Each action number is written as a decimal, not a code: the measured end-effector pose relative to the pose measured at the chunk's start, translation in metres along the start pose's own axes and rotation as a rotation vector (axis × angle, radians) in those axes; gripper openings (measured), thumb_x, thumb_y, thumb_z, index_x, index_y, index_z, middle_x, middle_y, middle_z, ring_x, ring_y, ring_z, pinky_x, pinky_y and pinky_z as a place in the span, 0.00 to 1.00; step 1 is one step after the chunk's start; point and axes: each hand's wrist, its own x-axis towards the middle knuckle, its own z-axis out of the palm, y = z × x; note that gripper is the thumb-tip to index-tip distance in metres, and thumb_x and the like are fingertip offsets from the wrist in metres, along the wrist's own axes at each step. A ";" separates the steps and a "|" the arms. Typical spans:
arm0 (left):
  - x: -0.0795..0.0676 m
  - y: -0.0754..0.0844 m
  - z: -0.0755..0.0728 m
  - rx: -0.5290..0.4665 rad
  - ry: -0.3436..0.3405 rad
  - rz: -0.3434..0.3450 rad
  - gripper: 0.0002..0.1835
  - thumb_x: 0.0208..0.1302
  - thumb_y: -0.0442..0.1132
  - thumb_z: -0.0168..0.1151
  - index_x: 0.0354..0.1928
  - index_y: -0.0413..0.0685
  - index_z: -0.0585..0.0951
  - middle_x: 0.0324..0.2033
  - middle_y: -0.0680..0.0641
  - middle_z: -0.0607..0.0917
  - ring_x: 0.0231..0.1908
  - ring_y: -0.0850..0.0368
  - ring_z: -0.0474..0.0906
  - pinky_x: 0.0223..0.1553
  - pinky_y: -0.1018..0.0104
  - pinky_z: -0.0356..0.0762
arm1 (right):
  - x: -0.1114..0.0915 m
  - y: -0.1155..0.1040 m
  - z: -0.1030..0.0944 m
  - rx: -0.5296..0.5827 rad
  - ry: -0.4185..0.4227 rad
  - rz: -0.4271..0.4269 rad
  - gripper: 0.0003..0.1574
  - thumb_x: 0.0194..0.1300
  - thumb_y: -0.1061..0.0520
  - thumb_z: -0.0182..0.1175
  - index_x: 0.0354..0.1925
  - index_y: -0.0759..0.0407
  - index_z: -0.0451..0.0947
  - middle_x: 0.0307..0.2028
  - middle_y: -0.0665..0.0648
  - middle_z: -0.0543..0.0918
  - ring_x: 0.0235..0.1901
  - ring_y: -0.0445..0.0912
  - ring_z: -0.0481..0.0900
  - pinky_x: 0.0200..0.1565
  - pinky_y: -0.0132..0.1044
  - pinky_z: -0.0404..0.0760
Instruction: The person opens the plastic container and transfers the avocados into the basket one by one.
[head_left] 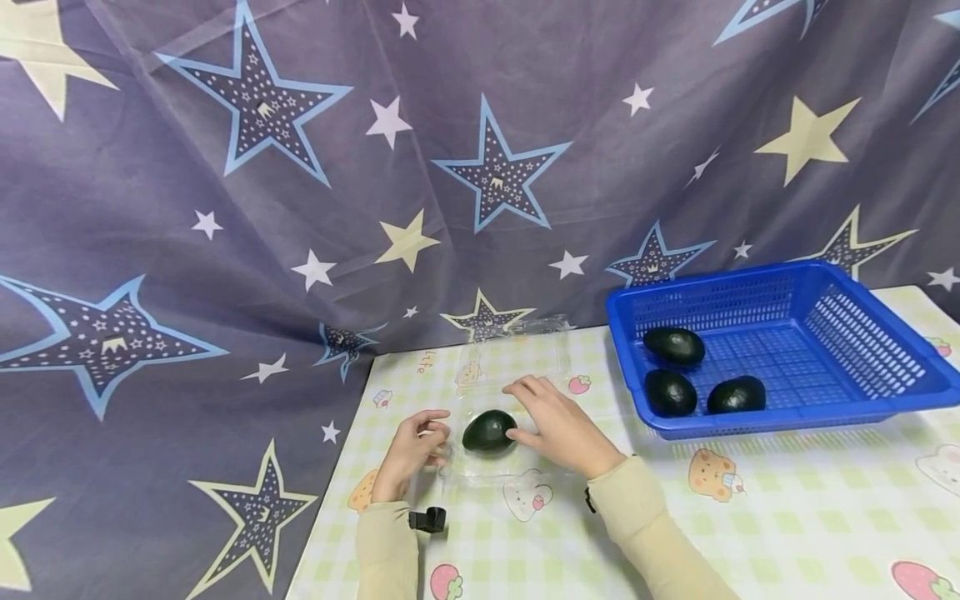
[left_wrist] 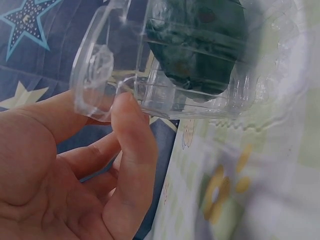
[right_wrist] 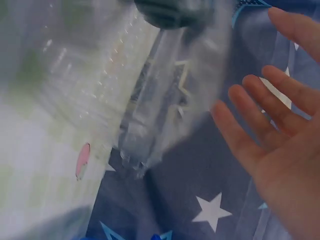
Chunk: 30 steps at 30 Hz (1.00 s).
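A dark green avocado sits in the base of a clear plastic clamshell container, whose lid lies folded back toward the curtain. My left hand is at the container's left side; in the left wrist view its thumb and finger pinch the clear rim tab. On the other side, my right hand reaches over the container's right edge, thumb beside the avocado. In the right wrist view its fingers are spread and nearly straight, with nothing held.
A blue plastic basket stands to the right, with three avocados inside at its left. Behind the table hangs a star-patterned curtain. A checked tablecloth with cartoon prints covers the table, whose left edge runs just past my left hand.
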 end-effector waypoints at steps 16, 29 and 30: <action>0.001 -0.001 0.001 0.021 0.015 -0.016 0.24 0.62 0.28 0.55 0.62 0.34 0.75 0.38 0.44 0.78 0.25 0.57 0.78 0.23 0.66 0.84 | 0.003 0.000 0.030 0.099 -0.143 0.001 0.50 0.60 0.53 0.71 0.75 0.54 0.59 0.71 0.62 0.65 0.70 0.55 0.63 0.64 0.50 0.74; 0.001 -0.002 -0.001 0.011 0.007 -0.025 0.22 0.64 0.29 0.57 0.61 0.37 0.76 0.39 0.43 0.78 0.26 0.55 0.78 0.24 0.66 0.83 | 0.008 -0.002 0.046 0.037 -0.234 -0.009 0.50 0.58 0.55 0.72 0.74 0.53 0.62 0.71 0.62 0.65 0.70 0.56 0.63 0.66 0.49 0.72; 0.001 -0.002 -0.001 0.010 0.007 -0.023 0.22 0.64 0.29 0.57 0.61 0.37 0.76 0.39 0.42 0.78 0.26 0.54 0.78 0.24 0.66 0.83 | 0.009 -0.002 0.047 0.034 -0.241 -0.008 0.49 0.58 0.55 0.72 0.74 0.53 0.63 0.71 0.62 0.65 0.70 0.56 0.63 0.66 0.50 0.73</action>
